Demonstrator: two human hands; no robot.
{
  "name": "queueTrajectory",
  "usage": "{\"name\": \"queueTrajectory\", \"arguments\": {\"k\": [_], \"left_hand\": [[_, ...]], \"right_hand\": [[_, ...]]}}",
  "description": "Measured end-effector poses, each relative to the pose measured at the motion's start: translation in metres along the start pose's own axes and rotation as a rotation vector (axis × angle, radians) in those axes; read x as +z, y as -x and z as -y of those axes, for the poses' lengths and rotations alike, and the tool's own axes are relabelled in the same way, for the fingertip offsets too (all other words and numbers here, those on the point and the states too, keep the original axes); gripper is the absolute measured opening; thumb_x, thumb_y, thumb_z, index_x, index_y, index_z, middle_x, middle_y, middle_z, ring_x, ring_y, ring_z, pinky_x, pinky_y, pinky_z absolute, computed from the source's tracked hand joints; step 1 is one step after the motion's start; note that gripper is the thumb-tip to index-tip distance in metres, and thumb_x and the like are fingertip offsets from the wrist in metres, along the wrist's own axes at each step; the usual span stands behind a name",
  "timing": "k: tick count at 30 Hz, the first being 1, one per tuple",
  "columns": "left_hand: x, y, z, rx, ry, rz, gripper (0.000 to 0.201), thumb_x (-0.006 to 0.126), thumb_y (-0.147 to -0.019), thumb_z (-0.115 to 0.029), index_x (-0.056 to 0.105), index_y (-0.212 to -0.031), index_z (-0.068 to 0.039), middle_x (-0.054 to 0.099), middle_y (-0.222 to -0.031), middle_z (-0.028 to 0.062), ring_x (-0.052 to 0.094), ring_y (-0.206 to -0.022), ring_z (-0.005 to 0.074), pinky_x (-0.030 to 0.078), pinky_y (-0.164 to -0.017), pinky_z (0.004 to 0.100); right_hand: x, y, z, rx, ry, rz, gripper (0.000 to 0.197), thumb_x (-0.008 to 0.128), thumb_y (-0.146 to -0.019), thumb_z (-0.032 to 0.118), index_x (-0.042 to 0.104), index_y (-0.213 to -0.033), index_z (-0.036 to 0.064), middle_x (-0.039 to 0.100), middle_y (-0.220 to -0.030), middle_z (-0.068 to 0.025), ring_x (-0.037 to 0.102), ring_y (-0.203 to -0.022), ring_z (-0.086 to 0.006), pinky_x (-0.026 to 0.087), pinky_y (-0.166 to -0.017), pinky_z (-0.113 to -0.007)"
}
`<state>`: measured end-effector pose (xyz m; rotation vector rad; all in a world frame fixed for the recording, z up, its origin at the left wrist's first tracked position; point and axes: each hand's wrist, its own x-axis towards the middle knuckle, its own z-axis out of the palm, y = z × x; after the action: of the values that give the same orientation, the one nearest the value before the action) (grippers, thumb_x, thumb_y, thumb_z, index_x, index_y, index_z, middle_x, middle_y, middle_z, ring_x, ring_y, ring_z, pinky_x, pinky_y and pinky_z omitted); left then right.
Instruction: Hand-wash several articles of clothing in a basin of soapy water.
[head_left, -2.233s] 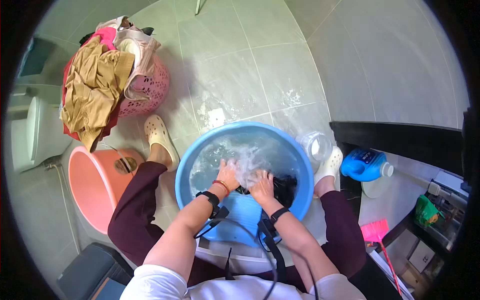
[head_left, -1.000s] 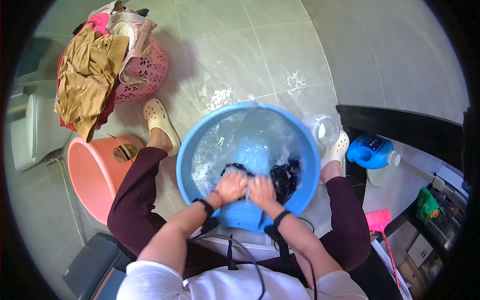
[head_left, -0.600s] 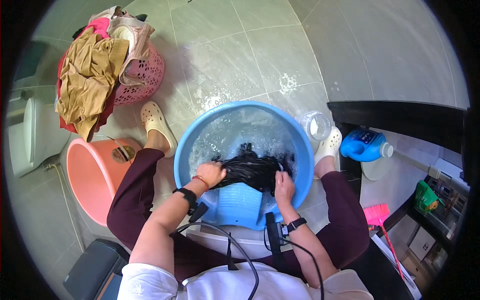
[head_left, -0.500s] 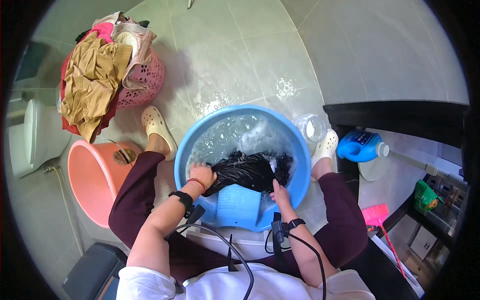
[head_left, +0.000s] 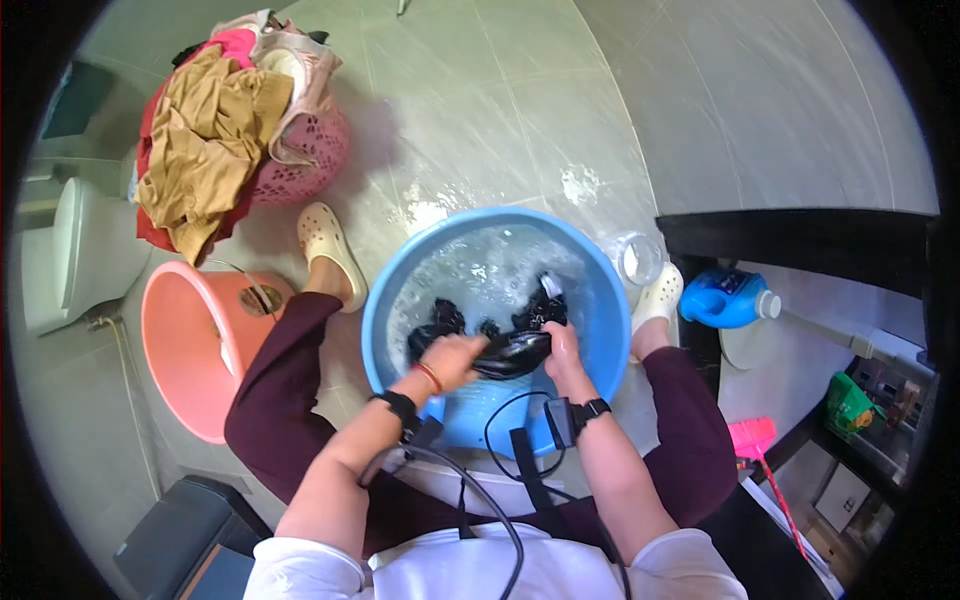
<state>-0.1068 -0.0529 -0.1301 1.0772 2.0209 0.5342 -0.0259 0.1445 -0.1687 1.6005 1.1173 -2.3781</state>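
Note:
A wet black garment [head_left: 514, 353] lies bunched over the top of the ribbed washboard [head_left: 480, 412], which is part of a blue basin [head_left: 372, 330] of sudsy water. My left hand [head_left: 453, 360], slightly blurred, is closed on the garment's left side. At its right side my right hand [head_left: 562, 352] grips the cloth, thumb upward. Dark folds trail into the suds beyond both hands, and a small white tag [head_left: 550, 286] shows on the right one. Part of the cloth is hidden under my left hand.
Left of the basin are a coral bucket [head_left: 180, 400] and a pink basket [head_left: 318, 160] heaped with clothes. To the right stand a clear plastic container [head_left: 640, 260] and a blue detergent bottle [head_left: 725, 298]. Cables hang from my wrists. Water wets the tiles [head_left: 425, 213].
My left hand has moved right and nearer my right hand. The garment has bunched up between them, its ends now spread into the water. The view has shifted slightly.

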Motion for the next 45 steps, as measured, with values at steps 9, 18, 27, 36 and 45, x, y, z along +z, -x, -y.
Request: {"name": "queueTrajectory", "arguments": {"k": [9, 18, 27, 36, 45], "left_hand": [[-0.04, -0.033, 0.049, -0.323, 0.216, -0.071, 0.066, 0.055, -0.074, -0.05, 0.038, -0.126, -0.014, 0.043, -0.124, 0.0176, 0.04, -0.115, 0.0332, 0.031, -0.097, 0.0361], [0.031, 0.004, -0.016, 0.045, -0.172, -0.146, 0.056, 0.052, -0.075, -0.046, 0.042, -0.122, -0.018, 0.046, -0.114, 0.011, 0.042, -0.106, 0.0268, 0.033, -0.084, 0.0432], [0.036, -0.043, 0.015, -0.172, -0.314, -0.317, 0.032, 0.053, -0.076, -0.031, 0.051, -0.102, -0.012, 0.051, -0.081, 0.0062, 0.05, -0.079, 0.0229, 0.04, -0.062, 0.0359], [0.042, -0.03, 0.004, -0.121, -0.15, -0.153, 0.026, 0.053, -0.075, -0.032, 0.051, -0.089, -0.01, 0.054, -0.089, 0.0084, 0.053, -0.083, 0.0261, 0.041, -0.068, 0.0381], [0.038, -0.026, -0.005, -0.101, -0.061, -0.197, 0.053, 0.047, -0.079, -0.039, 0.041, -0.12, -0.007, 0.042, -0.123, 0.0128, 0.04, -0.111, 0.0307, 0.029, -0.091, 0.0457]], "right_hand": [[-0.032, 0.045, -0.011, -0.187, 1.471, 0.407, 0.043, 0.054, -0.064, 0.011, 0.052, -0.105, -0.0003, 0.052, -0.104, -0.0194, 0.051, -0.094, -0.031, 0.04, -0.084, -0.036], [-0.015, 0.078, -0.048, -0.905, 1.541, 0.227, 0.047, 0.057, -0.074, 0.031, 0.047, -0.115, 0.0108, 0.041, -0.118, -0.0157, 0.038, -0.108, -0.0356, 0.033, -0.087, -0.049], [0.03, -0.002, -0.028, -0.823, 1.9, 0.154, 0.034, 0.061, -0.067, 0.02, 0.052, -0.099, 0.0132, 0.049, -0.096, -0.0071, 0.047, -0.09, -0.0238, 0.037, -0.071, -0.039], [0.007, 0.019, -0.048, -0.851, 1.772, 0.231, 0.038, 0.063, -0.065, 0.021, 0.049, -0.098, 0.0091, 0.05, -0.092, -0.0102, 0.047, -0.087, -0.03, 0.038, -0.072, -0.041], [-0.01, 0.018, -0.032, -0.729, 1.369, 0.221, 0.048, 0.054, -0.077, 0.035, 0.047, -0.112, 0.002, 0.046, -0.114, -0.0162, 0.041, -0.104, -0.0339, 0.031, -0.089, -0.046]]}}
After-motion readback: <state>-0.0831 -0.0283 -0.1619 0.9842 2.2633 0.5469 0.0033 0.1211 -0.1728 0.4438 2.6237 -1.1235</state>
